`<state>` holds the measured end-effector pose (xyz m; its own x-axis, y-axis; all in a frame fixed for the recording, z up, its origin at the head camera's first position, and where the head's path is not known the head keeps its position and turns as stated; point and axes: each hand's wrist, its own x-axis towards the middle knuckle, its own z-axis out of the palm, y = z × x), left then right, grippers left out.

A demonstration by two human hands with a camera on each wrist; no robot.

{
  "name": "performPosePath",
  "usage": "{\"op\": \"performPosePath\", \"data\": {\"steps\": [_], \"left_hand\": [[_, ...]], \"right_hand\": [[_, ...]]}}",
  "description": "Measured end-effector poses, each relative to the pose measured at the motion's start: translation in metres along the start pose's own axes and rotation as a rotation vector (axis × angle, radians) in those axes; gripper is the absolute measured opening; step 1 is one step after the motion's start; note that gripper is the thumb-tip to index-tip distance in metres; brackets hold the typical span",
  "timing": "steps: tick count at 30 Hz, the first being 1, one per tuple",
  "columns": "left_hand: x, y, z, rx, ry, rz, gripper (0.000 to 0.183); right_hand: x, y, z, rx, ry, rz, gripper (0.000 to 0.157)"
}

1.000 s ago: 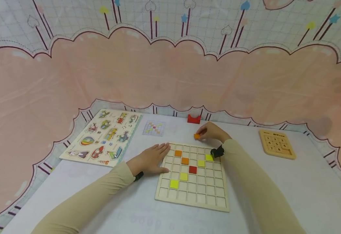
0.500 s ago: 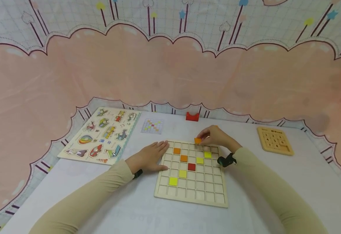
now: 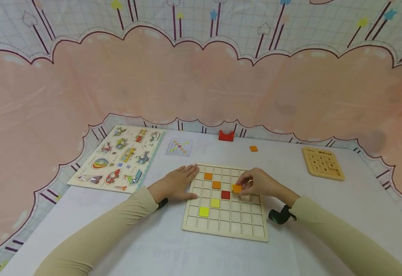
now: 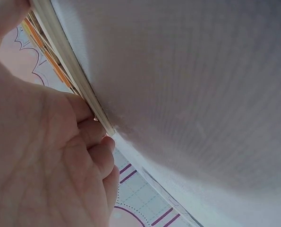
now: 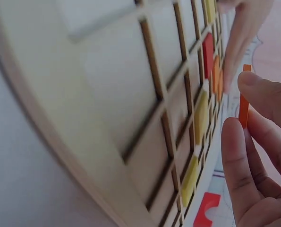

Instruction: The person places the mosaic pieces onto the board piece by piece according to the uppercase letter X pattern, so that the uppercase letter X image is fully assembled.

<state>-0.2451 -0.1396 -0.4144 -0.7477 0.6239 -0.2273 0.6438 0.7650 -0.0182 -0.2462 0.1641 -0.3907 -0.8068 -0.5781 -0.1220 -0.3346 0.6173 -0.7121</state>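
Observation:
A wooden grid board (image 3: 201, 226) lies in front of me. My left hand (image 3: 177, 184) rests along its left edge, fingers extended and thumb apart; the left wrist view has the board's side (image 4: 79, 71) against the fingertips. My right hand (image 3: 261, 184) pinches an orange square tile (image 3: 236, 188) between thumb and fingers over the board's upper right part. That tile shows edge-on in the right wrist view. Two orange tiles (image 3: 208, 176), a red tile (image 3: 225, 195) and two yellow tiles (image 3: 204, 211) sit in cells. The right hand largely hides two more yellow tiles (image 5: 201, 116) in the head view.
Beyond the board lie a loose orange tile (image 3: 254, 148), a red notched block (image 3: 226, 135) and a small coloured pattern card (image 3: 179, 147). A picture puzzle board (image 3: 95, 188) is at left, a wooden number puzzle (image 3: 325, 174) at right. A patterned cloth wall stands behind.
My right hand has carried the orange tile from the table behind the board toward me, over the grid. Another orange tile behind it has come into sight. The left hand stays in place.

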Motion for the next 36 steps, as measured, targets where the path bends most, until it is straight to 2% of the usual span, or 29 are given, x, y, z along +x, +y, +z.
{"op": "performPosePath", "data": {"steps": [9, 13, 18, 25, 36], "left_hand": [[0.001, -0.001, 0.001, -0.016, -0.006, -0.002, 0.092], [-0.001, -0.001, 0.0, -0.058, 0.007, 0.02, 0.093], [-0.002, 0.001, -0.003, -0.061, 0.01, 0.038, 0.095], [0.001, 0.001, -0.001, -0.003, -0.009, 0.008, 0.092], [-0.001, 0.002, -0.003, 0.0, -0.013, 0.009, 0.092]], "right_hand": [[-0.015, 0.0, 0.017, -0.025, -0.068, -0.034, 0.021], [-0.016, -0.001, 0.023, -0.04, -0.088, -0.035, 0.02], [-0.016, 0.001, 0.026, -0.06, -0.083, -0.04, 0.02], [-0.017, -0.001, 0.027, -0.064, -0.066, -0.033, 0.023], [-0.017, -0.001, 0.029, -0.047, -0.053, -0.02, 0.021]]}}
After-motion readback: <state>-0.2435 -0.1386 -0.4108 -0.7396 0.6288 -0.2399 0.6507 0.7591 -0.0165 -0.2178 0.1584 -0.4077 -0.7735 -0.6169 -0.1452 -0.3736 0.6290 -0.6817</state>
